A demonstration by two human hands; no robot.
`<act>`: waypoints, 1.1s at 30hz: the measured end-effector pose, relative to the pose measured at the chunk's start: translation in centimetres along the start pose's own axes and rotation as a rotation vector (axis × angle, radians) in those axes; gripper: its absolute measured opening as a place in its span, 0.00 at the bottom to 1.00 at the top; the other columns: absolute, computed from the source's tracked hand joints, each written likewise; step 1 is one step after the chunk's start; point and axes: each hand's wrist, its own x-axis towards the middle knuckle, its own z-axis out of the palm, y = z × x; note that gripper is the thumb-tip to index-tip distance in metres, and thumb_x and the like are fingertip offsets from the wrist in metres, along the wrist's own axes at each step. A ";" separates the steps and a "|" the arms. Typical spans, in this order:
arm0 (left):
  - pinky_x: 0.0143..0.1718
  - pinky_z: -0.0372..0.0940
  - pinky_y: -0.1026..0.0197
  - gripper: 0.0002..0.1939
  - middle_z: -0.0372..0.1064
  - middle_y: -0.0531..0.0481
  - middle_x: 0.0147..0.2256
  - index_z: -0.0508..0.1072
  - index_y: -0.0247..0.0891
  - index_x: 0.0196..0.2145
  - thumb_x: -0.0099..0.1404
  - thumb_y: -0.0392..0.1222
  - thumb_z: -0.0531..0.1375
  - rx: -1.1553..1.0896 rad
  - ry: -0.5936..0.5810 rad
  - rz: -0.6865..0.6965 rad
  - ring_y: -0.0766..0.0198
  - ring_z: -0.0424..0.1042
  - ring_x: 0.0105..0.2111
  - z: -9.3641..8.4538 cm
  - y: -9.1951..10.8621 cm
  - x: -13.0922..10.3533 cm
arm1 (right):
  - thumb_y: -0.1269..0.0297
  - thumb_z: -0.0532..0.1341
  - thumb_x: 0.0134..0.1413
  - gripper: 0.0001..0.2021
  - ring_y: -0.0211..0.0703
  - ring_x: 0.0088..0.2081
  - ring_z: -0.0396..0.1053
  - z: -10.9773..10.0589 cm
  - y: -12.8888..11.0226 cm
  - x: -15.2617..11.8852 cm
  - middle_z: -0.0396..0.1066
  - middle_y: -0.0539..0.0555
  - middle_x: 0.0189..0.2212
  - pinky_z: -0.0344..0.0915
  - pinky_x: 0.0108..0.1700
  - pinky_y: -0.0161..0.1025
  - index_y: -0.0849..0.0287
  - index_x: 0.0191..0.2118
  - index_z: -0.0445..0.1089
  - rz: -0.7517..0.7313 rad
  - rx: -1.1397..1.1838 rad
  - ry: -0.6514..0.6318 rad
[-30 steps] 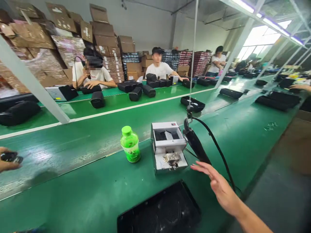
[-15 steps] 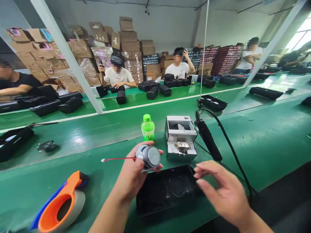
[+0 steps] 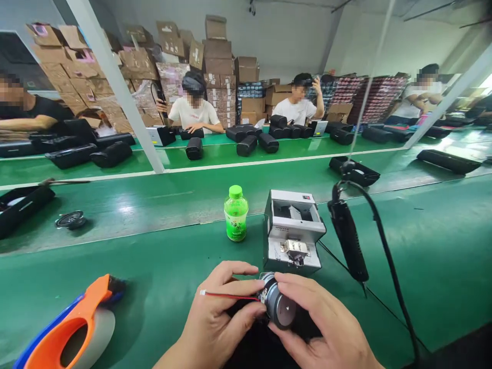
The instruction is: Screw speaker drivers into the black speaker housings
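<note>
A round speaker driver point(image 3: 283, 309) with a grey metal back is held between both hands, low in the middle of the view. My left hand point(image 3: 221, 315) pinches its left edge with fingers and thumb. From the other side, my right hand point(image 3: 326, 320) has its fingertips closed on the rim and its thumb below. A red lead point(image 3: 234, 295) ending in a small white plug runs left from the driver, over my left hand. Beneath lies a black plastic housing point(image 3: 255, 346), mostly hidden by my hands.
Beyond my hands stand a grey-white machine point(image 3: 294, 225) and a green-capped bottle point(image 3: 236, 215). A black electric screwdriver point(image 3: 349, 241) hangs at right with its cable. An orange tape dispenser point(image 3: 90, 318) lies left. Another speaker point(image 3: 71, 219) rests farther back; co-workers sit across the green bench.
The speaker driver has moved right and down, nearer the black housing. My right hand, apart from it before, has come in from the right and taken hold of it. The view has shifted.
</note>
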 end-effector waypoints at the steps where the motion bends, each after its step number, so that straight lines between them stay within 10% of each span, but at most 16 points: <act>1: 0.44 0.81 0.59 0.10 0.81 0.43 0.51 0.84 0.47 0.52 0.75 0.43 0.68 0.085 0.026 0.064 0.57 0.83 0.47 0.0 -0.1 -0.1 | 0.72 0.66 0.67 0.15 0.42 0.54 0.81 0.1 0.0 0.2 0.81 0.61 0.52 0.78 0.61 0.33 0.63 0.57 0.73 -0.029 -0.022 -0.003; 6: 0.53 0.80 0.57 0.08 0.84 0.46 0.48 0.84 0.43 0.48 0.77 0.39 0.64 0.571 0.080 0.376 0.57 0.82 0.51 0.3 0.2 -0.3 | 0.77 0.61 0.67 0.16 0.39 0.58 0.79 -0.2 0.3 0.7 0.80 0.61 0.55 0.74 0.64 0.30 0.65 0.58 0.74 -0.070 -0.089 -0.151; 9: 0.58 0.77 0.55 0.15 0.82 0.42 0.53 0.81 0.39 0.54 0.80 0.49 0.61 0.490 0.039 0.457 0.55 0.79 0.56 0.2 0.3 -0.6 | 0.73 0.58 0.68 0.16 0.37 0.57 0.80 -1.5 0.8 0.6 0.81 0.59 0.54 0.74 0.63 0.28 0.62 0.58 0.73 -0.040 -0.091 -0.328; 15: 0.67 0.66 0.43 0.42 0.71 0.36 0.65 0.69 0.40 0.72 0.72 0.71 0.61 -0.120 0.003 0.025 0.42 0.72 0.64 -2.7 -2.4 -0.7 | 0.57 0.57 0.76 0.14 0.33 0.50 0.83 -3.8 2.7 0.2 0.84 0.48 0.51 0.76 0.57 0.24 0.52 0.60 0.69 -0.056 -0.167 -0.482; 22: 0.47 0.73 0.60 0.20 0.85 0.46 0.40 0.86 0.42 0.47 0.73 0.60 0.67 -0.516 0.059 -0.438 0.59 0.82 0.41 -1.8 -7.3 -0.6 | 0.53 0.54 0.79 0.17 0.38 0.50 0.83 -4.2 4.4 -0.9 0.82 0.44 0.56 0.79 0.50 0.39 0.49 0.62 0.71 -0.153 -0.222 -0.609; 33: 0.41 0.71 0.59 0.24 0.85 0.45 0.30 0.86 0.37 0.38 0.72 0.63 0.66 -0.642 -0.128 -0.636 0.60 0.81 0.31 -1.6 -7.7 -1.4 | 0.43 0.44 0.82 0.26 0.34 0.36 0.78 -0.7 4.1 -0.4 0.84 0.37 0.42 0.63 0.47 0.45 0.47 0.50 0.77 -0.087 -0.155 -0.582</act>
